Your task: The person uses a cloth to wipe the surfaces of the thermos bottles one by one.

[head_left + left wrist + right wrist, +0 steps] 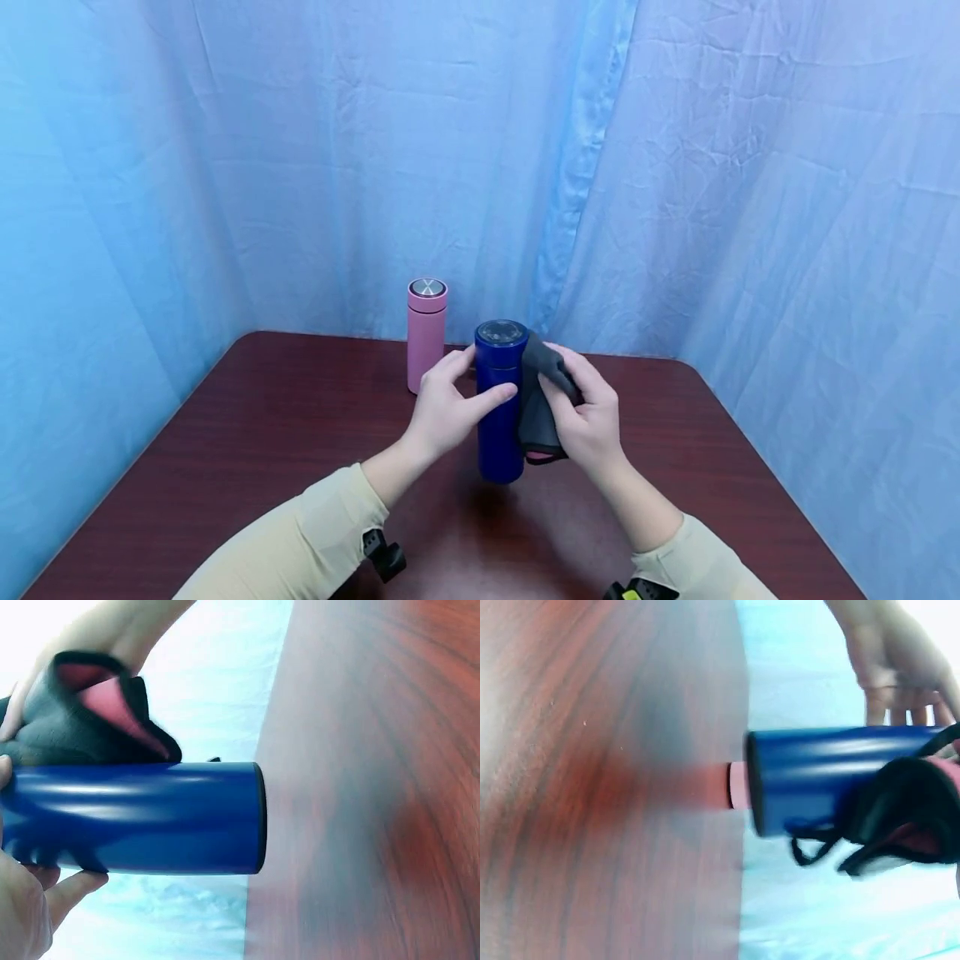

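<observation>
A blue thermos bottle [498, 442] with a clear-topped lid stands upright in the air, its base raised off the table. My left hand [442, 408] grips its upper body from the left, thumb across the front and fingers behind. My right hand [596, 417] pinches a dark grey cloth [540, 417] with black edging against the bottle's right side. In the left wrist view the folded cloth [75, 720] shows a pink lining, and the bottle [150, 817] lies across the picture. A thin black loop [810, 851] dangles from the cloth in the right wrist view.
A pink thermos bottle [425, 346] with a silver-topped lid stands upright on the table behind my left hand. The dark red wooden table [300, 417] has rounded far corners. Light blue curtains [375, 167] hang at the back and on both sides.
</observation>
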Tool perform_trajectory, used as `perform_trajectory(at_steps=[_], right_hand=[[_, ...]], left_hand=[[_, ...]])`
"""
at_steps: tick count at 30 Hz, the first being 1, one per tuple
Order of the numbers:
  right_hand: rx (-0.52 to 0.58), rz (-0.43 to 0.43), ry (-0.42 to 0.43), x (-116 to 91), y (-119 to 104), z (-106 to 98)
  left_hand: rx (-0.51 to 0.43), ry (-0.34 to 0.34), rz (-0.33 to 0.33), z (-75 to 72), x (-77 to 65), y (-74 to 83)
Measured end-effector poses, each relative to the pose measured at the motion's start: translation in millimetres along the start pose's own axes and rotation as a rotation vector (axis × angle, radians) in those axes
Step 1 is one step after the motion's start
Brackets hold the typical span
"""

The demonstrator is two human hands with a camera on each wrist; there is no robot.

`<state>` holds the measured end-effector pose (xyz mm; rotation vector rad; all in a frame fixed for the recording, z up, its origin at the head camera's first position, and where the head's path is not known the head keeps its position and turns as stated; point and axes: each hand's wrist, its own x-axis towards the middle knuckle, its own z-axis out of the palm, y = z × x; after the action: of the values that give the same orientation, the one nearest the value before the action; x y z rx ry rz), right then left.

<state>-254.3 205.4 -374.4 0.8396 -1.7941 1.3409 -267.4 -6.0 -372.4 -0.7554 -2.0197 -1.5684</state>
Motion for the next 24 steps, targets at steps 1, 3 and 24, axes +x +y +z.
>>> perform_trajectory(at_steps=[1, 3, 24], right_hand=[[0.029, 0.079, -0.015, -1, -1, 1], [0.069, 0.241, -0.065, -8, 2, 2], [0.313, 0.926, -0.282, -6, 23, -1]], left_hand=[[0.006, 0.005, 0.014, 0.2, -0.3, 0.6], [0.015, 0.023, 0.031, -0.6, 0.2, 1.6], [-0.109, -0.015, 0.139, 8.5, -4.3, 10.4]])
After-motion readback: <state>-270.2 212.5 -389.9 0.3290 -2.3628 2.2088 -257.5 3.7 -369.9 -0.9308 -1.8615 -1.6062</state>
